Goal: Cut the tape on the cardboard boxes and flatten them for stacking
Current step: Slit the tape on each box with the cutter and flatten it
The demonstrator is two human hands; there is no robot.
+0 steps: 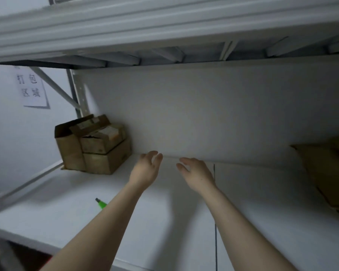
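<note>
While boxes [94, 147] fill the shelf's [262, 212] back-left corner, the green cutter [101, 204] points its tip back-left. Left hand [145, 171] and right hand [197, 174]: fingers spread, empty.

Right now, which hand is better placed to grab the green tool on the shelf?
Left, probably. The green tool lies beside the left forearm; the left hand is empty, and the right hand is farther off.

Stockroom: white metal shelving [164, 26], cardboard boxes [94, 145], wall sign [32, 89].
</note>
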